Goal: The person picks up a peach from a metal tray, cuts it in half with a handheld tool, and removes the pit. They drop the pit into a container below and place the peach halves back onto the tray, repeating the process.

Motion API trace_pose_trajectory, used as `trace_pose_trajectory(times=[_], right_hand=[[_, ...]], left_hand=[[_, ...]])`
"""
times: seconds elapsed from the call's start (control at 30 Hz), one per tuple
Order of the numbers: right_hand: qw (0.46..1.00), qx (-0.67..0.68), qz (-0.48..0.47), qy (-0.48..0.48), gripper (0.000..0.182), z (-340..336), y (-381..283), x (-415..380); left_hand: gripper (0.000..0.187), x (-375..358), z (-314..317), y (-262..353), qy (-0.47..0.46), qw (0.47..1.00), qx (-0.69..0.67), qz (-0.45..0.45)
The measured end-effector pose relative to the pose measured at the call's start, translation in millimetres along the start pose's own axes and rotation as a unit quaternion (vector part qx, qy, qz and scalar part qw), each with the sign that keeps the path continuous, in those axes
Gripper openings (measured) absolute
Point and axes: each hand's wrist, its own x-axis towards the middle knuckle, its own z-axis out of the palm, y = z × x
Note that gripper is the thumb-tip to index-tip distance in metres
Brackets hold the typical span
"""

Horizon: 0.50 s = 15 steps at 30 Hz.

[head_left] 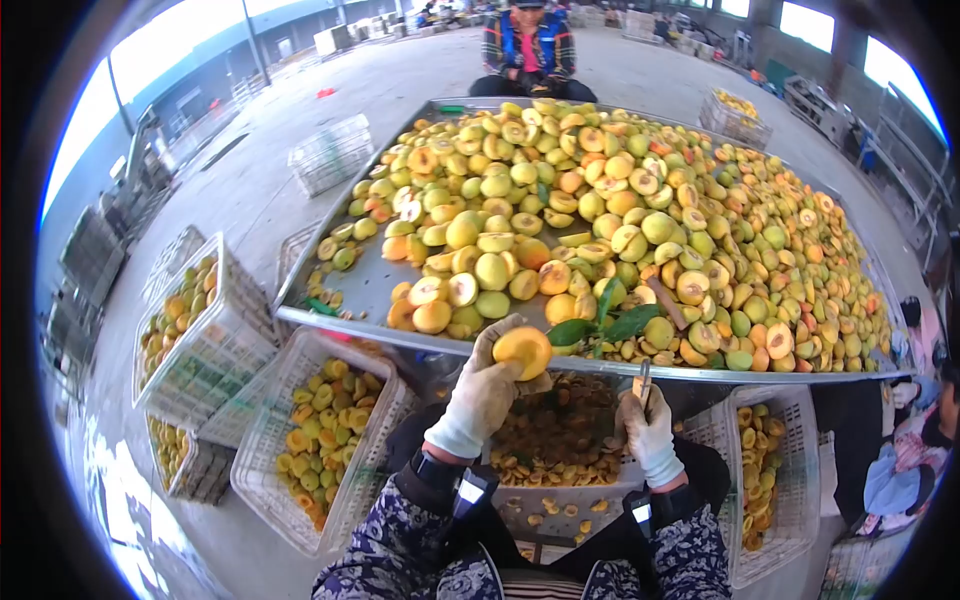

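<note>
Gloved in white, my left hand (480, 395) grips a yellow-orange peach half (524, 352) at the near edge of a large metal tray (370, 262). My right hand (648, 428), also in a white glove, is closed round a small knife (642, 380) whose blade points up. Knife and peach half are apart. On the tray lies a heap of yellow and green peaches (600, 215), many cut in half with the stone or hollow showing. Below my hands, between my knees, a container holds brownish fruit scraps (555, 440).
White plastic crates with peach pieces stand at my left (245, 465) and right (800, 500), with another stacked crate (225, 350) further left. Across the tray sits a person (528, 50); another person's sleeve (915, 465) shows at the right edge. Green leaves (605, 322) lie on the heap.
</note>
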Motion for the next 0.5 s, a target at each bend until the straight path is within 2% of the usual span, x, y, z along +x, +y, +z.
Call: trace_pose_trajectory(times=[0.03, 0.1, 0.17, 0.23, 0.3, 0.33, 0.37, 0.4, 0.43, 0.5], right_hand=[[1.0, -0.011, 0.028, 0.01, 0.025, 5, -8, -5], [0.995, 0.007, 0.097, 0.007, 0.025, 10, -16, -12], [0.997, -0.016, 0.073, 0.013, 0.023, 4, 0, -14], [0.998, -0.046, 0.028, 0.039, 0.019, 3, -1, -17], [0.996, 0.013, 0.087, 0.024, 0.016, -2, -8, -22], [0.995, 0.028, 0.092, 0.025, 0.012, -4, -8, -23], [0.995, 0.03, 0.09, 0.024, 0.012, -3, -7, -22], [0.995, 0.029, 0.096, 0.016, 0.013, -4, -6, -22], [0.994, 0.027, 0.102, 0.008, 0.013, -5, -5, -21], [0.995, -0.001, 0.1, -0.001, 0.016, -2, -2, -18]], left_hand=[[0.053, -12, -1, 7, 0.005, 0.995, -0.096, -0.034], [0.052, -29, -13, 20, 0.048, 0.997, -0.055, 0.02], [0.048, -46, -31, 41, 0.165, 0.982, 0.034, 0.088], [0.042, -65, -75, 70, 0.301, 0.932, 0.153, 0.13], [0.04, -84, -128, 101, 0.331, 0.876, 0.292, 0.193], [0.042, -94, -147, 115, 0.402, 0.736, 0.517, 0.168], [0.046, -96, -160, 123, 0.445, 0.541, 0.702, 0.13], [0.051, -84, -172, 120, 0.434, 0.545, 0.688, 0.202], [0.046, -69, -149, 119, 0.374, 0.586, 0.678, 0.239], [0.039, -31, -119, 107, 0.276, 0.671, 0.676, 0.131]])
